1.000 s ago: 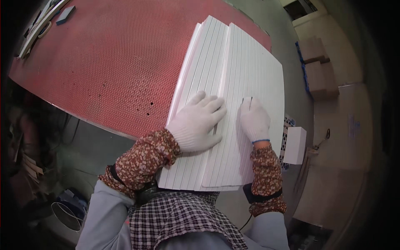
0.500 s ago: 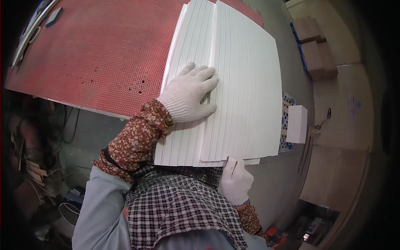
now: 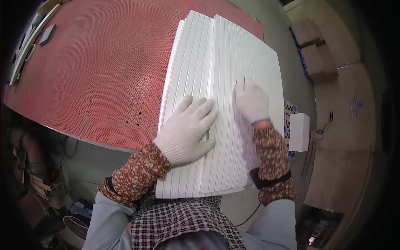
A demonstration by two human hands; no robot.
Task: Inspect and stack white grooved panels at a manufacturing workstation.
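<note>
White grooved panels [image 3: 233, 54] lie overlapped in a stack, the upper right one partly covering the one on its left. My left hand [image 3: 187, 129], in a white knit glove, rests flat with spread fingers on the left panel, its fingertips at the seam between the two. Over the right panel, my gloved right hand [image 3: 252, 98] is closed in a pinch. Thin dark edges of a small folded piece [image 3: 244, 81] show at its fingertips; the glove hides most of it, and its kind is unclear.
The panels lie on a red, mesh-textured table [image 3: 104, 62]. A blue-grey block [image 3: 48, 34] and a roll of tape [image 3: 30, 53] sit at its far left. To the right stand a white box [image 3: 298, 132] on a blue pallet and stacked brown boards [image 3: 315, 60].
My right hand has moved from the panels' near edge up and away, to the middle of the right panel. The panels and my left hand appear lower in view.
</note>
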